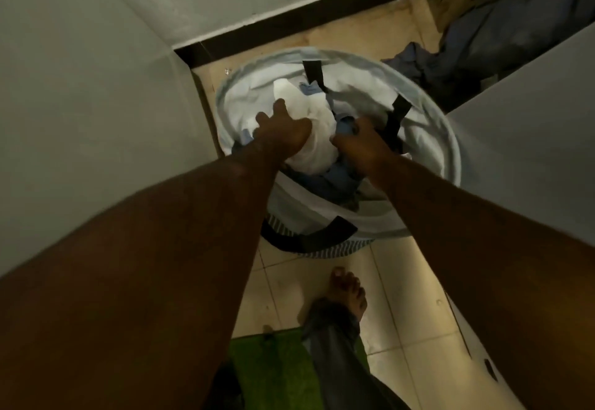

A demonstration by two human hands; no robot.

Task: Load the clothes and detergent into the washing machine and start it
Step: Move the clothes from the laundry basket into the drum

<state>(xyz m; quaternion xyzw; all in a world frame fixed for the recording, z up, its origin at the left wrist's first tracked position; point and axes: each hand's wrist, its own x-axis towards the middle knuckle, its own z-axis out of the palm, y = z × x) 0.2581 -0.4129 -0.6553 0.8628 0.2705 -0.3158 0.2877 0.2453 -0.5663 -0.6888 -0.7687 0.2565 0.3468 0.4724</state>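
Observation:
A round white fabric laundry basket (449, 155) with black strap handles stands on the floor in front of me. White and blue clothes lie heaped inside it. My left hand (283, 131) reaches into the basket and grips a white garment (314, 126) at the top of the heap. Beside it, my right hand (360, 145) has its fingers curled round a blue garment (344, 127). Both arms stretch down from the bottom of the frame. No washing machine drum or detergent is in sight.
A grey wall (80, 103) closes the left side and the back. A white panel (531, 126) stands at the right. Dark blue clothes (483, 52) lie heaped behind it. My bare foot (344, 293) stands on beige tiles beside a green mat (273, 367).

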